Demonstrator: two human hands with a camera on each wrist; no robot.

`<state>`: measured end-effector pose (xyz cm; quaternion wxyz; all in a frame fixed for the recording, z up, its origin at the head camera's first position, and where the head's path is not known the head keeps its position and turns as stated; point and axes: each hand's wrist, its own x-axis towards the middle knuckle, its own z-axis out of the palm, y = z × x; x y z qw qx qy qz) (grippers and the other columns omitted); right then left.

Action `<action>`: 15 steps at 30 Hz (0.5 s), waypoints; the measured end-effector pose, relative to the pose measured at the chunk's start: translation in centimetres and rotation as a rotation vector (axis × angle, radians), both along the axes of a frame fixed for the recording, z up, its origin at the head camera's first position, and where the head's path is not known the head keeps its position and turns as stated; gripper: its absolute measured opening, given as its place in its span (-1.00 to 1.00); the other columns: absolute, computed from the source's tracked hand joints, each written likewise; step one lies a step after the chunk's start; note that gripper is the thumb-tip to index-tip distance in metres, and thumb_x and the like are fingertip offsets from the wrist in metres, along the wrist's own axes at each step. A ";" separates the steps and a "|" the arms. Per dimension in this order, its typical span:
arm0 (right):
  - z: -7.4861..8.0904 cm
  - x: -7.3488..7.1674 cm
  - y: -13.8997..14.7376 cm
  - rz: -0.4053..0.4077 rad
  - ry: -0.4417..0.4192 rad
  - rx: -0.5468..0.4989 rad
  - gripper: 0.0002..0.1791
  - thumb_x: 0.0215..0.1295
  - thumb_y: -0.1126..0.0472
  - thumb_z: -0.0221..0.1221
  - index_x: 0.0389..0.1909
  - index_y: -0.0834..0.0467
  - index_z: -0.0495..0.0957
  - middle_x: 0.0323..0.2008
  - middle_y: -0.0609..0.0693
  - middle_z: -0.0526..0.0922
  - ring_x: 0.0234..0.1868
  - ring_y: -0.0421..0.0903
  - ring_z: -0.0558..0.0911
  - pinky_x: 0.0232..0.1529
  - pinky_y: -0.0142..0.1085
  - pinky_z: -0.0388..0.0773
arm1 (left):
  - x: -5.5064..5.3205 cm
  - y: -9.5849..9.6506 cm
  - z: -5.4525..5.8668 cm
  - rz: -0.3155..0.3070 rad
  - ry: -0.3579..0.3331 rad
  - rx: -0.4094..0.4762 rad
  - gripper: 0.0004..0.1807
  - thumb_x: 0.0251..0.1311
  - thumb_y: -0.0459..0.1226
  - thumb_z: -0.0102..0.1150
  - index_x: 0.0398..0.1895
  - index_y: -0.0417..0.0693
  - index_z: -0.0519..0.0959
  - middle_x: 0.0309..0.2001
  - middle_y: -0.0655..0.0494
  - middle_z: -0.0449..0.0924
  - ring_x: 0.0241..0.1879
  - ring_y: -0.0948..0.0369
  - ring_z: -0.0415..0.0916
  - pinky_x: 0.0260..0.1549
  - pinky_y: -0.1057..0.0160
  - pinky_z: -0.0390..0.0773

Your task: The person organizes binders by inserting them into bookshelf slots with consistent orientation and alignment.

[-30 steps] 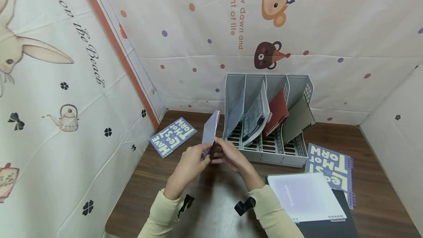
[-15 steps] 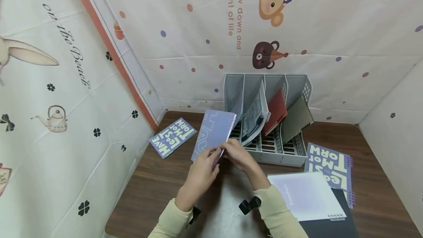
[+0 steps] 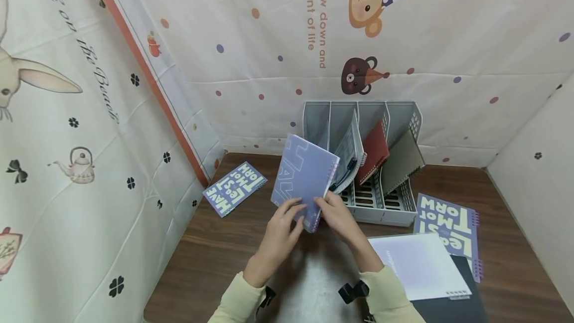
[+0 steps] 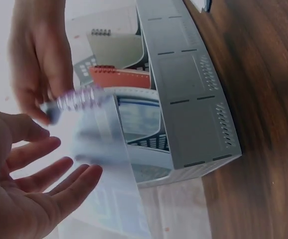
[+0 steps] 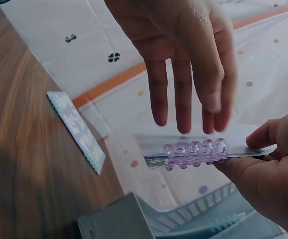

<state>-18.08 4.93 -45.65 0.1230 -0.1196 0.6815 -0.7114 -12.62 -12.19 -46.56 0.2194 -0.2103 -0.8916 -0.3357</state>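
A blue-purple spiral notebook (image 3: 304, 169) with outlined lettering is held up at a tilt before the file organizer (image 3: 381, 213). My right hand (image 3: 344, 223) pinches it by its spiral-bound side, thumb on one face and fingers on the other in the right wrist view. Spread, slightly bent fingers of my left hand (image 3: 279, 231) lie at the notebook's lower end in the head view. The left wrist view shows that left hand (image 4: 34, 184) not gripping; whether it touches the cover I cannot tell. Purple spiral rings (image 5: 196, 153) appear sharply in the right wrist view.
The grey organizer's slots hold a red notebook (image 3: 373, 153), an olive notebook (image 3: 401, 163) and bluish items. A small lettered notebook (image 3: 235, 188) lies at left. At right lie a larger lettered notebook (image 3: 448, 223), a pale notebook (image 3: 417, 268) and a dark folder (image 3: 453, 308).
The notebook has turned from nearly edge-on to show its cover, then tilted and shifted right. Both hands have moved slightly right and nearer the body, and the left has loosened its grip.
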 end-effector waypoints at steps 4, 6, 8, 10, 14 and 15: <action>0.2 0.7 1.6 -0.083 0.061 0.129 -0.61 0.56 0.34 -0.08 0.21 0.52 0.47 0.05 0.45 0.63 0.02 0.28 0.69 -0.02 -0.05 0.67 | -1.1 -0.4 -0.4 0.020 -0.074 0.113 -0.69 0.26 -0.54 0.21 0.07 -0.28 0.65 0.16 -0.15 0.57 0.04 0.04 0.64 -0.11 0.25 0.67; 0.3 0.9 2.6 -0.129 0.087 0.201 -0.63 0.56 0.32 -0.06 0.15 0.51 0.52 0.02 0.42 0.66 0.00 0.24 0.71 -0.06 -0.08 0.68 | -1.8 -0.6 -0.8 0.028 -0.133 0.162 -0.67 0.28 -0.55 0.17 0.09 -0.30 0.63 0.18 -0.16 0.56 0.07 0.02 0.63 -0.08 0.26 0.67; 0.3 1.1 3.6 -0.154 0.090 0.240 -0.62 0.57 0.30 -0.06 0.13 0.51 0.53 0.02 0.41 0.66 0.00 0.22 0.71 -0.07 -0.12 0.68 | -2.5 -0.7 -1.2 0.042 -0.184 0.202 -0.67 0.31 -0.53 0.14 0.13 -0.32 0.60 0.19 -0.16 0.55 0.12 0.00 0.60 -0.05 0.24 0.66; 0.2 1.4 4.7 -0.181 0.094 0.269 -0.62 0.58 0.30 -0.06 0.13 0.51 0.53 0.02 0.41 0.66 0.00 0.20 0.71 -0.08 -0.15 0.67 | -3.2 -0.7 -1.9 0.063 -0.210 0.228 -0.66 0.33 -0.52 0.13 0.15 -0.31 0.59 0.20 -0.17 0.54 0.15 -0.02 0.58 -0.03 0.21 0.66; -0.2 2.1 7.1 -0.219 0.085 0.308 -0.59 0.59 0.29 -0.08 0.19 0.53 0.49 0.08 0.45 0.61 0.05 0.24 0.68 -0.06 -0.19 0.66 | -4.9 -0.7 -3.5 0.133 -0.261 0.253 -0.66 0.38 -0.45 0.13 0.19 -0.26 0.57 0.17 -0.14 0.56 0.10 0.01 0.59 -0.03 0.14 0.65; -0.3 2.3 7.7 -0.232 0.091 0.327 -0.59 0.60 0.29 -0.08 0.19 0.53 0.48 0.09 0.45 0.61 0.06 0.24 0.67 -0.06 -0.22 0.66 | -5.4 -0.7 -3.9 0.149 -0.276 0.261 -0.66 0.39 -0.43 0.13 0.20 -0.25 0.57 0.17 -0.14 0.57 0.10 0.02 0.59 -0.01 0.12 0.64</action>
